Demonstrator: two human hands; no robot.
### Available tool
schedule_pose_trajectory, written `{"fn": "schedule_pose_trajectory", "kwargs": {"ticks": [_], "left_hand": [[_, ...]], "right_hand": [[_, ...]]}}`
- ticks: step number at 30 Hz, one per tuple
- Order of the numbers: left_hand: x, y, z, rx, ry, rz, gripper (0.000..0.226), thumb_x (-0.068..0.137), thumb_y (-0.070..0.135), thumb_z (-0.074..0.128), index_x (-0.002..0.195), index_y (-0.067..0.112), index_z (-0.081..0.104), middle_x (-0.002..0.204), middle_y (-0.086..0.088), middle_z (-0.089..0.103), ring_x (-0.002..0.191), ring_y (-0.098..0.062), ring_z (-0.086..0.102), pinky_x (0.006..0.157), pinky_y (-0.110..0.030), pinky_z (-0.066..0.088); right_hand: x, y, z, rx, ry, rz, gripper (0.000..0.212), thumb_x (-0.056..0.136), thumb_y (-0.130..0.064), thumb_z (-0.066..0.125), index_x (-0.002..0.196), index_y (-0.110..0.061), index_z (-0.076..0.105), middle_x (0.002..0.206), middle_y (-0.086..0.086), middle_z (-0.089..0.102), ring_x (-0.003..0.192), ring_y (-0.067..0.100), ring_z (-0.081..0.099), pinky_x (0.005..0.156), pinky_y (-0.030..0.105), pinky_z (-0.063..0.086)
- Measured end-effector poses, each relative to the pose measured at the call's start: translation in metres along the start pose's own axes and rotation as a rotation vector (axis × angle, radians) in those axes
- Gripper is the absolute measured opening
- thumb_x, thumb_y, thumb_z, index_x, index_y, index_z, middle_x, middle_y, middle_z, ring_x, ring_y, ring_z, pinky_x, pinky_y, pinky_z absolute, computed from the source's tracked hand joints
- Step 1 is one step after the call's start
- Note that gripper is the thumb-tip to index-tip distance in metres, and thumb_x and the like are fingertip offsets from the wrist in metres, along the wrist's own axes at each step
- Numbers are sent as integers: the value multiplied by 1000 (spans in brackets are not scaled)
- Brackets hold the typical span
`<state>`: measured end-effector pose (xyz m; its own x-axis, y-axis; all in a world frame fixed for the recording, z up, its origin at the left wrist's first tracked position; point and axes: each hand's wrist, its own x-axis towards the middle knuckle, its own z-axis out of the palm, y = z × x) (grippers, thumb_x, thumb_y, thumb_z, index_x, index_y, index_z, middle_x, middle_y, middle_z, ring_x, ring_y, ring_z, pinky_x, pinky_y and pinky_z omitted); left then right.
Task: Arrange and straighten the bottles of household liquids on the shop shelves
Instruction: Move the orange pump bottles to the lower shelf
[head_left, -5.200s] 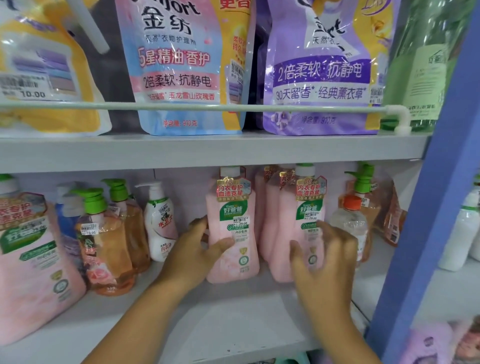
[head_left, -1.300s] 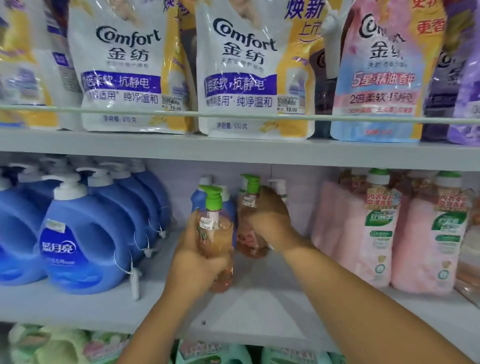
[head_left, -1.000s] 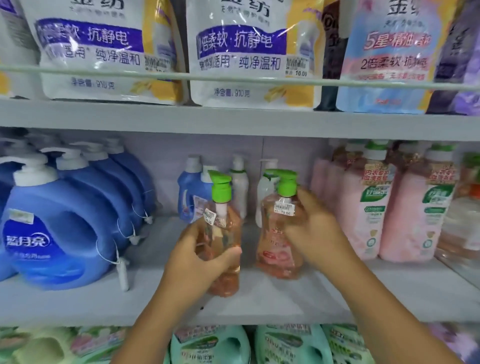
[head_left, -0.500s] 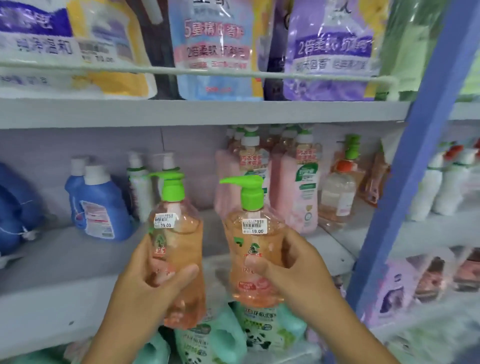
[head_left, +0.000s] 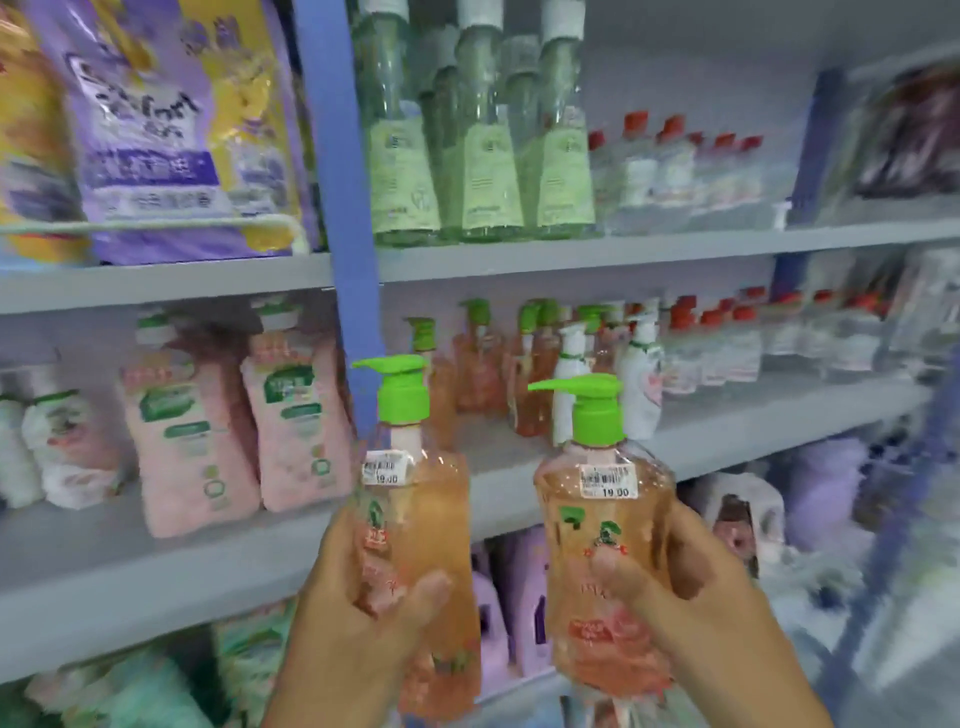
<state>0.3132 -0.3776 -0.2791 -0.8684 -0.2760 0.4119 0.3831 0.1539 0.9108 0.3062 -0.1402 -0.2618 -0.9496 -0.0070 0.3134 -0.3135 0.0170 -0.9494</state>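
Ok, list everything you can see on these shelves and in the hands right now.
Orange pump bottles: two, green pumps, held before the middle shelf.
Same orange bottles: several, middle shelf right of the blue post.
White pump bottles: two or so, beside them.
Pink bottles: two, middle shelf, left.
Clear green-label bottles: three in front, top shelf.
Red-capped clear bottles: many, both shelves, right.
Purple pouch: one, top left.
Left hand: grips left bottle.
Right hand: grips right bottle.

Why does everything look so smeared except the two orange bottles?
Head view: the orange bottles in the left hand and right hand stay fairly sharp, price stickers readable; shelf goods like the pink bottles smear with motion blur; the wide lens bends the blue upright.
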Motion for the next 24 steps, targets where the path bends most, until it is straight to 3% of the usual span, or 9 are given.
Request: {"fn": "schedule_pose_trajectory", "kwargs": {"ticks": [2, 4, 6, 8, 11, 15, 18, 21, 24], "left_hand": [[5, -4, 34, 12, -3, -28, 62, 83, -1, 79, 108, 54, 63, 66, 20, 68, 42, -4, 58, 42, -24, 50], [10, -8, 63, 14, 1, -37, 59, 75, 23, 83, 105, 68, 58, 75, 16, 71, 46, -7, 60, 41, -30, 50], [18, -12, 85, 22, -9, -16, 62, 65, 36, 79, 111, 68, 54, 87, 16, 74, 59, -7, 67, 56, -34, 55], [30, -18, 104, 56, -45, 37, 72, 69, 34, 88, 120, 67, 50, 101, 25, 74, 77, 3, 71, 68, -25, 57], [58, -30, 125, 85, -21, 62, 86, 72, 19, 90, 118, 77, 46, 105, 33, 72, 87, 12, 69, 64, -4, 51], [105, -58, 144, 96, 92, 30, 76, 70, 25, 92, 115, 69, 49, 104, 32, 72, 87, 11, 70, 74, -20, 51], [137, -76, 156, 122, 164, -35, 66, 65, 38, 93, 109, 65, 51, 98, 35, 71, 81, 10, 69, 71, -26, 51], [162, -95, 168, 201, 216, -68, 75, 65, 40, 93, 127, 49, 53, 97, 20, 76, 83, 1, 72, 77, -35, 58], [178, -104, 171, 296, 259, -103, 88, 66, 45, 90, 140, 44, 44, 97, 17, 74, 81, -5, 70, 71, -24, 53]], "right_hand": [[10, 5, -31, 0, 24, -12, 61, 55, -45, 90, 112, -55, 68, 103, -14, 79, 97, 2, 73, 80, 26, 53], [20, 13, -54, 6, 56, -14, 62, 56, -44, 97, 110, -54, 68, 103, -16, 78, 95, 0, 73, 72, 16, 55], [35, 23, -68, 5, 75, -13, 60, 58, -47, 96, 111, -49, 68, 102, -13, 78, 92, 3, 74, 69, 17, 55], [53, 33, -73, 30, 93, -2, 52, 60, -46, 90, 107, -45, 70, 100, -9, 79, 87, 6, 74, 73, 27, 56], [87, 46, -71, 25, 71, -1, 30, 74, -32, 90, 90, -46, 68, 95, -7, 78, 83, 6, 74, 69, 30, 58], [136, 64, -65, -31, 58, -23, 34, 66, -43, 81, 96, -46, 66, 99, -9, 76, 90, 7, 73, 70, 24, 55], [171, 79, -64, -71, 54, -33, 44, 61, -51, 80, 103, -46, 66, 112, -11, 66, 104, 8, 69, 81, 31, 56], [197, 91, -56, -98, 36, -36, 37, 61, -52, 78, 95, -48, 64, 110, -2, 66, 100, 10, 70, 77, 25, 55], [215, 102, -44, -207, 76, -109, 39, 61, -57, 75, 94, -44, 61, 104, -14, 60, 97, 2, 64, 82, 19, 49]]}}
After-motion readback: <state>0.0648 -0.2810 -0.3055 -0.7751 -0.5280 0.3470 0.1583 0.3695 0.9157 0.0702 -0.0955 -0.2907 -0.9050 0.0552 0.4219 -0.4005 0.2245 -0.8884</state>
